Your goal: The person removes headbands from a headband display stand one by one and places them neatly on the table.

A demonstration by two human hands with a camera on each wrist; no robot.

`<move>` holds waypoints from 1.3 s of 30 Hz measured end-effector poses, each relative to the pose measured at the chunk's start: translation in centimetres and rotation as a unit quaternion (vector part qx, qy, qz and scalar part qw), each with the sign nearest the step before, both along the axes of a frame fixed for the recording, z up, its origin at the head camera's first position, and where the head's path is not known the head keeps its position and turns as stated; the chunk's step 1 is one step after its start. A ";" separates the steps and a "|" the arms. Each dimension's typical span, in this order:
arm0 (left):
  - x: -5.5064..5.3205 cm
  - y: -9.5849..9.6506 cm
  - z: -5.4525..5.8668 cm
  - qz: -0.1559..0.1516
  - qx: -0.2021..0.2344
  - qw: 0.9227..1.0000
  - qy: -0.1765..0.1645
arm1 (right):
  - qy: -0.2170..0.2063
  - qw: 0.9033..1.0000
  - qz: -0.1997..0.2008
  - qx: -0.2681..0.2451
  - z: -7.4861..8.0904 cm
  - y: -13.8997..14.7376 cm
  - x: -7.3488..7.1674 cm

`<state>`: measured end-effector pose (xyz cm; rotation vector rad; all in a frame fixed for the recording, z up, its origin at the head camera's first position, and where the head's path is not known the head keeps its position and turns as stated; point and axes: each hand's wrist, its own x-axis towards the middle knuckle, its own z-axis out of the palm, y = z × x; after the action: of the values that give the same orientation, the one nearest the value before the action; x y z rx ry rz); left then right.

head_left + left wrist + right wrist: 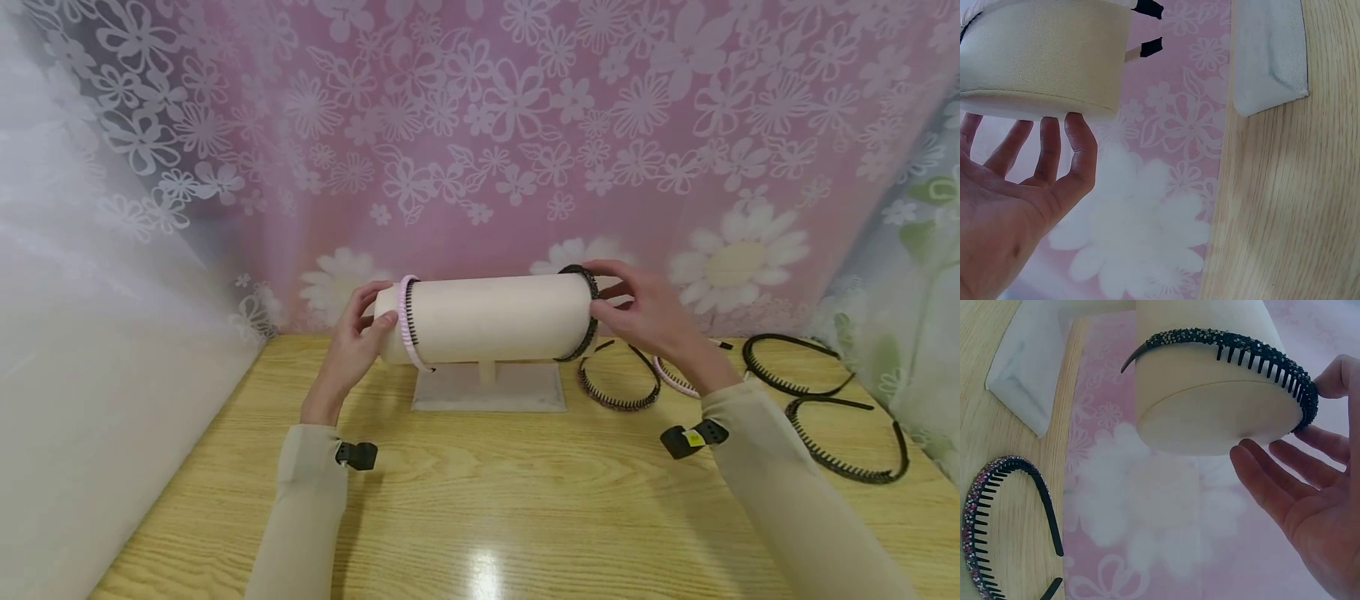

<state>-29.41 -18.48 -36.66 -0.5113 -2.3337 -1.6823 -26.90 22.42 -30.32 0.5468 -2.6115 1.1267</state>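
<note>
A cream padded roll (498,321) stands on a post with a pale flat base (487,399). My left hand (351,346) grips the roll's left end, its thumb on the front; in the left wrist view the fingertips (1079,128) touch the end rim. Beside that hand, a pale pink toothed headband (406,321) sits around the roll. At the right end, my right hand (652,312) pinches a black glittery toothed headband (1247,344) between thumb and forefinger. This headband lies over the roll near its rim, teeth inward, while other fingers touch the roll's end face.
On the wooden table (465,500), a headband with pink and silver beads (971,531) lies right of the base. A pink headband (672,381) lies partly behind my right wrist. Two black headbands (780,383) lie farther right. A floral curtain (480,167) hangs behind.
</note>
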 end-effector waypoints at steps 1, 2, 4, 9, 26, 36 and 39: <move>0.0 0.0 0.0 -0.001 0.001 1.000 0.001 | 0.000 1.000 -0.002 -0.003 0.0 0.1 0.0; 0.0 0.0 0.0 -0.001 0.002 1.000 0.002 | 0.001 1.000 -0.004 -0.004 0.0 0.2 0.1; 0.0 0.0 0.0 -0.001 0.004 1.000 0.002 | -0.001 1.000 -0.006 -0.007 0.0 0.3 0.2; 0.0 0.1 0.0 0.000 0.003 1.000 0.000 | -0.031 0.999 -0.008 -0.034 0.0 0.5 0.6; 0.1 0.1 0.0 0.004 0.003 1.000 -0.001 | -0.089 0.979 0.045 -0.180 -0.5 1.2 0.9; 0.1 0.2 0.0 0.003 0.004 1.000 -0.001 | -0.101 0.971 0.046 -0.211 -0.8 2.0 1.0; 0.1 0.1 -0.1 0.003 0.005 1.000 0.000 | -0.101 0.971 0.040 -0.214 -0.9 2.3 1.1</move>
<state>-29.33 -18.34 -36.72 -0.5018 -2.3229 -1.6915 -25.83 24.75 -31.24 0.4646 -2.4057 1.7941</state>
